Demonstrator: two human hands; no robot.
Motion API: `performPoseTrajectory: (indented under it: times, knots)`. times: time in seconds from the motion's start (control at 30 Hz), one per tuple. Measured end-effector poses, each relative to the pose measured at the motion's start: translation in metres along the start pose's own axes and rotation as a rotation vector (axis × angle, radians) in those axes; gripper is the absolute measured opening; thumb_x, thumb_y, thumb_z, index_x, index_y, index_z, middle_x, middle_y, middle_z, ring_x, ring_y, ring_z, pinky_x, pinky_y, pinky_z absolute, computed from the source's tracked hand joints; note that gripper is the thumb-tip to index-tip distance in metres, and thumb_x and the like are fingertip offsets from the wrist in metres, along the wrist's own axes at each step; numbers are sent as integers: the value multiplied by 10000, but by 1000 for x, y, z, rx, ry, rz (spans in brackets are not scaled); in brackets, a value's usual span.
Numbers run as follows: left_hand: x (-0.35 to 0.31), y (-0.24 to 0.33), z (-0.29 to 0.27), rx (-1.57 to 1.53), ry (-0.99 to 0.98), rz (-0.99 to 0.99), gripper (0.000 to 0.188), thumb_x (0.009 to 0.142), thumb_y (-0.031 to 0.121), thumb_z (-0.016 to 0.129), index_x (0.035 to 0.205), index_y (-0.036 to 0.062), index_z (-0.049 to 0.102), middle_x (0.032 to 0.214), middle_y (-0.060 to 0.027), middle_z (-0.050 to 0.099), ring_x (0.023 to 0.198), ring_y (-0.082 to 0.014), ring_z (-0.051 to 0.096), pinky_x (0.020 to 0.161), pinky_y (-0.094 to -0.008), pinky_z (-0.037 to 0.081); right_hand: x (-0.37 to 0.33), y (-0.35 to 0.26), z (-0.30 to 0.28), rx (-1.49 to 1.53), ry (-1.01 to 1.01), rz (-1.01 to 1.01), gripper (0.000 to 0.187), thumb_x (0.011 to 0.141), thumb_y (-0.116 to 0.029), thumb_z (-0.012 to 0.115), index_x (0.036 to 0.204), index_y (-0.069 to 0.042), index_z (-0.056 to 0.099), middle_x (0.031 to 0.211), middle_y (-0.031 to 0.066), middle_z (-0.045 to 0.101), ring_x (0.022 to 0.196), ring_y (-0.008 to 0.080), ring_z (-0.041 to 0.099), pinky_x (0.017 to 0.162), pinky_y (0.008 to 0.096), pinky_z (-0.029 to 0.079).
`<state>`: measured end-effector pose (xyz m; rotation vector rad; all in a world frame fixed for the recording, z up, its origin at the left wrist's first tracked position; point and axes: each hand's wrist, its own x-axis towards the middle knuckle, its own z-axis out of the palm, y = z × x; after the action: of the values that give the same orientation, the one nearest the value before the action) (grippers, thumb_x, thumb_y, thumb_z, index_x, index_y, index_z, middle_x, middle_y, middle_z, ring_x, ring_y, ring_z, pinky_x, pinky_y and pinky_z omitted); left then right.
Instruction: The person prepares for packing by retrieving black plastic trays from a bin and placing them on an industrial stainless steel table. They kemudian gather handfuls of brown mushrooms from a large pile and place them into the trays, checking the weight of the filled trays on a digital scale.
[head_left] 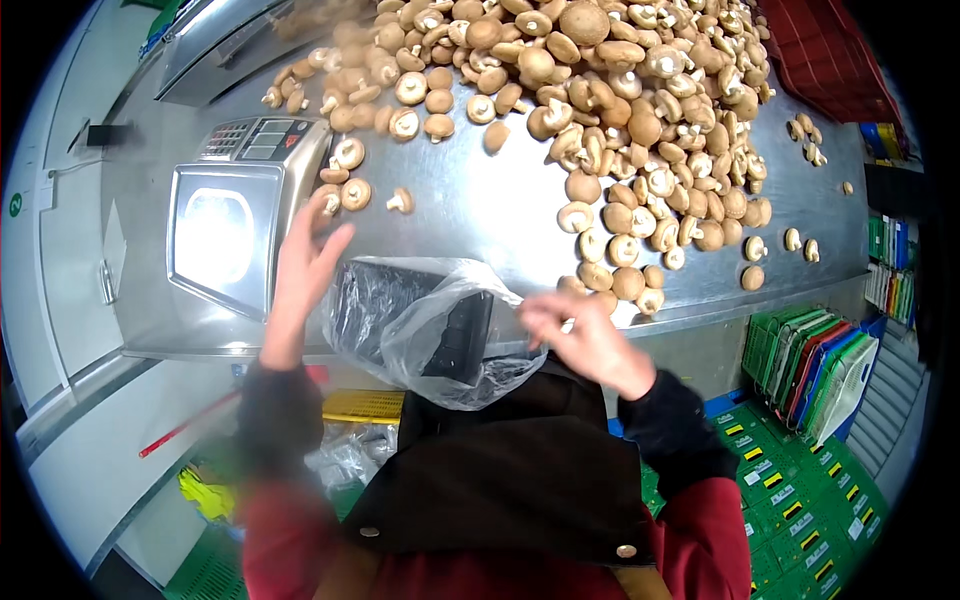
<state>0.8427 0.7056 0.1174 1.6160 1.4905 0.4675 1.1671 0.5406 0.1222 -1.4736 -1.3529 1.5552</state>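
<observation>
My right hand (590, 342) pinches the rim of a clear plastic bag (405, 345) at the table's front edge. Inside the bag lies a black tray (462, 340), partly veiled by the folded film. On the other side, my left hand (303, 268) reaches forward with thumb and fingers apart. Its fingertips are at a few loose brown mushrooms (355, 194) beside the scale; whether they touch one I cannot tell. A single mushroom (400, 200) lies just right of that hand.
A silver scale (225, 225) stands at the left of the steel table (460, 215). A large heap of mushrooms (640, 120) fills the back and right. A red crate (830, 55) is at the far right. Colored baskets (810, 365) stand on the green floor below.
</observation>
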Motion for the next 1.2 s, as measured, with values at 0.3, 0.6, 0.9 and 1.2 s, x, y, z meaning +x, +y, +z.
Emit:
performPoseTrajectory:
  times: [0.3, 0.6, 0.9, 1.2]
  knots:
    - [-68, -95, 9, -742, -190, -547, 515, 946, 370, 572, 1307, 9, 507, 1208, -101, 616, 1083, -227, 602, 953, -352, 468, 38, 33, 78, 359, 116, 293, 781, 930, -504, 540, 1409, 81, 343, 1430, 245, 414, 1343, 322, 384, 1104, 359, 298]
    - [-64, -95, 19, -851, -125, -441, 425, 1000, 302, 488, 1288, -6, 548, 1153, -70, 639, 997, -140, 625, 887, -281, 486, 26, -4, 86, 352, 24, 382, 861, 758, -297, 695, 1465, -3, 300, 1431, 218, 406, 1334, 303, 381, 1079, 359, 331]
    - [-26, -49, -13, -845, 216, 6, 276, 995, 236, 512, 926, 14, 662, 843, -40, 656, 761, -110, 580, 736, -263, 456, -15, -28, 88, 324, 270, 232, 752, 722, -99, 664, 1420, -48, 388, 1320, 177, 469, 1158, 240, 510, 939, 321, 467]
    - [-23, 11, -166, -1023, 657, -85, 273, 996, 357, 493, 853, 146, 590, 750, 7, 578, 677, -102, 567, 612, -260, 470, -71, -17, 65, 713, 346, 223, 779, 608, -107, 555, 1370, 13, 442, 1186, 123, 585, 1073, 195, 562, 905, 276, 465]
